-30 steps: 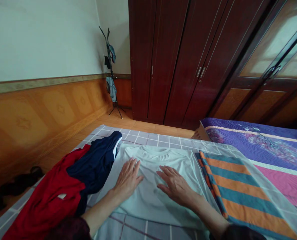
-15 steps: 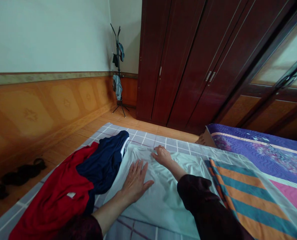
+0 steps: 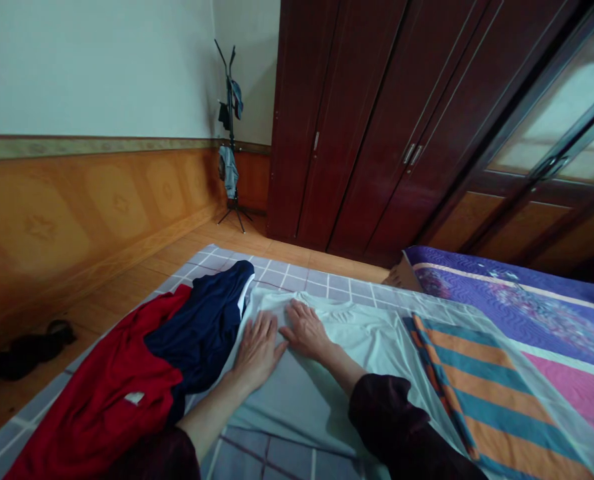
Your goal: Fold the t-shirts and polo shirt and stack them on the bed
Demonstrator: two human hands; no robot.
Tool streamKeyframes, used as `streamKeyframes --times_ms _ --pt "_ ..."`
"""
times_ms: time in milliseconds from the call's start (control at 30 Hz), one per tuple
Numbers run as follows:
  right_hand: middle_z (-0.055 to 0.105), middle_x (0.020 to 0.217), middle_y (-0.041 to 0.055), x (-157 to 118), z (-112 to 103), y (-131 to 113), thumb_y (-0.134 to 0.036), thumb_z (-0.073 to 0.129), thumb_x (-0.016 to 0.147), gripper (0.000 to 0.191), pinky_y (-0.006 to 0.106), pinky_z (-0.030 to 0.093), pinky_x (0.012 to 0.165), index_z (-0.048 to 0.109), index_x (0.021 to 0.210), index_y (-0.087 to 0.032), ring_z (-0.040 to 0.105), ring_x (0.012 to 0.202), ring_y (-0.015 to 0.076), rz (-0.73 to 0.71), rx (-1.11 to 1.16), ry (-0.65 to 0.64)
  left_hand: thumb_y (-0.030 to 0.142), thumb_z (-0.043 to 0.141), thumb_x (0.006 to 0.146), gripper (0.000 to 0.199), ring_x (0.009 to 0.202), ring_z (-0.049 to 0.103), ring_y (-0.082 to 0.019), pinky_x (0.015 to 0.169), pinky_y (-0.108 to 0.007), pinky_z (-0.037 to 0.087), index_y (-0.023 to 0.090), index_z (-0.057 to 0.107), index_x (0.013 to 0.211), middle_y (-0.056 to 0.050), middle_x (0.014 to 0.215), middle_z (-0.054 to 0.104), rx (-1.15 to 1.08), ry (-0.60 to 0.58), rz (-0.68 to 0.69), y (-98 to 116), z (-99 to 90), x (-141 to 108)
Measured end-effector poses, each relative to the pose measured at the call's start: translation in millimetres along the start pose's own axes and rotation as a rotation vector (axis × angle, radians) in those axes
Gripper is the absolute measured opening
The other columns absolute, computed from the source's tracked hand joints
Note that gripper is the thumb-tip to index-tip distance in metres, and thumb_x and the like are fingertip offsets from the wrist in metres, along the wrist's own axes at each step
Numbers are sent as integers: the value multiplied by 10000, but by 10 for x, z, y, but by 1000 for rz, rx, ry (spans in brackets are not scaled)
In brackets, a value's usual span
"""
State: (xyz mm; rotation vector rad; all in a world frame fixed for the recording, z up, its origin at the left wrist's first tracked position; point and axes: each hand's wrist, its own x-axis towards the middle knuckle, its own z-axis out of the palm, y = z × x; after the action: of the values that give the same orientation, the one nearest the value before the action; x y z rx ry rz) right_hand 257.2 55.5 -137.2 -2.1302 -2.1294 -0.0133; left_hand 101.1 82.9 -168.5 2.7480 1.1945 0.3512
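The fingers of the left hand (image 3: 257, 350) are extended and lie flat, the thumb angled out; those of the right hand (image 3: 307, 331) are outstretched with a slight bend. Neither seems to grip anything. Both rest on the left part of a pale shirt (image 3: 297, 407), near its far edge, though how firmly the palms press is hard to tell from above. For smoothing, light, even pressure with open fingers would probably serve best, one hand anchoring while the other works outward; pushing hard could bunch the thin fabric. The ripples right of the right hand look most in need of care. The shirt lies spread on a checked cloth (image 3: 289, 273), between a crumpled red and navy garment (image 3: 201, 333) on the left and a flat striped cloth (image 3: 497, 393) on the right.
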Motion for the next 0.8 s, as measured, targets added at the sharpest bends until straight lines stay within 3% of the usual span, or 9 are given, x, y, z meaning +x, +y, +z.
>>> streamKeyframes --times_ms 133,200,333,433,567,700,800 --pt "242 1515 163 -319 66 247 -436 441 925 613 459 238 1096 329 1432 -111 221 1385 315 26 -1 36 448 421 928 600 1392 231 -332 1113 -527 205 105 366 1417 -208 1476 321 51 -3 12 -46 34 -5" --pt "262 1510 152 -468 51 515 -459 423 930 607 454 243 1096 336 1433 -130 233 1384 303 100 -25 38 463 415 926 584 1393 230 -330 1112 -528 198 139 387 1411 -199 1479 321 68 1 22 -43 40 -19" --pt "309 1469 225 -720 -63 1088 -438 383 946 587 503 261 1065 388 1385 -48 266 1362 345 331 -84 34 469 408 924 576 1392 235 -326 1112 -516 192 152 404 1405 -197 1477 326 87 -4 26 -34 35 -26" --pt "276 1488 212 -843 -143 1326 -447 347 956 579 490 262 1060 371 1400 -76 261 1366 332 357 -101 70 466 405 925 568 1391 241 -319 1109 -520 193 159 406 1403 -185 1475 338 94 -2 23 -32 37 -18" --pt "386 1454 121 -930 -117 1349 -450 369 950 513 452 255 1077 434 1374 -169 326 1340 281 283 -69 41 467 405 925 564 1384 253 -329 1101 -527 202 152 419 1393 -187 1467 352 115 -4 30 -24 45 -19" --pt "258 1500 197 -985 -26 1180 -437 379 946 578 550 191 1078 360 1409 -93 196 1383 347 377 -79 112 477 405 921 574 1371 275 -347 1090 -524 214 145 425 1389 -200 1457 360 163 7 43 -39 66 -21" --pt "276 1501 164 -1035 -8 1021 -474 405 934 577 523 196 1093 379 1408 -146 200 1387 328 253 -33 77 474 393 923 574 1362 283 -366 1079 -531 224 135 428 1385 -216 1450 361 173 4 49 -65 91 -10"
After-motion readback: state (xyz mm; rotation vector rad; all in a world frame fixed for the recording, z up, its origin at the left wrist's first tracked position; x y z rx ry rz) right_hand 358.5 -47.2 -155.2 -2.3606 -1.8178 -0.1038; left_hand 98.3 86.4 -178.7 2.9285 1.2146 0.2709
